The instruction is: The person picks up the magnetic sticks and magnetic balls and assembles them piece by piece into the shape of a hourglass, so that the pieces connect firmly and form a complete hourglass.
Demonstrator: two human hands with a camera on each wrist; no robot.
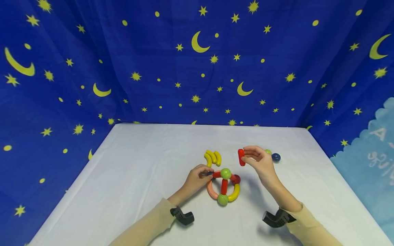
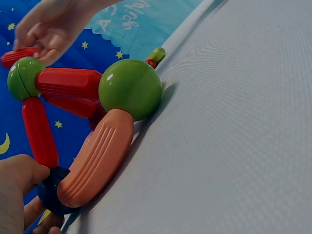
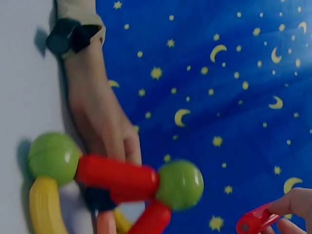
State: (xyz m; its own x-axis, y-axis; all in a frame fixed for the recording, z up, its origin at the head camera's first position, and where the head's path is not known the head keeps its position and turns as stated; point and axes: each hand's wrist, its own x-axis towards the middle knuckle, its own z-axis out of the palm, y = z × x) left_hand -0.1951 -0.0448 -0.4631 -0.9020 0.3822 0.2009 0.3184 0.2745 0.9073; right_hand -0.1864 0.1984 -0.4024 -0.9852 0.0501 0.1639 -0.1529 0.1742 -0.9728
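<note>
A frame of magnetic sticks and balls stands on the white table. Its base has an orange curved stick (image 2: 100, 158), a yellow curved stick (image 1: 235, 193), a green ball (image 1: 222, 199) and a dark red ball (image 1: 236, 179). Red straight sticks (image 1: 224, 187) rise to a green ball (image 1: 225, 173) on top. My left hand (image 1: 197, 176) pinches the dark blue ball (image 2: 51, 192) at the frame's left corner. Held up to the right of the frame, apart from it, is a loose red stick (image 1: 241, 158), gripped between thumb and fingers of my right hand (image 1: 260, 162).
Several yellow curved sticks (image 1: 217, 158) lie behind the frame. Beyond my right hand sit another dark blue ball (image 1: 276, 157) and a partly hidden green ball (image 1: 268, 151). A blue star-patterned cloth (image 1: 172, 68) borders the table at the back and sides.
</note>
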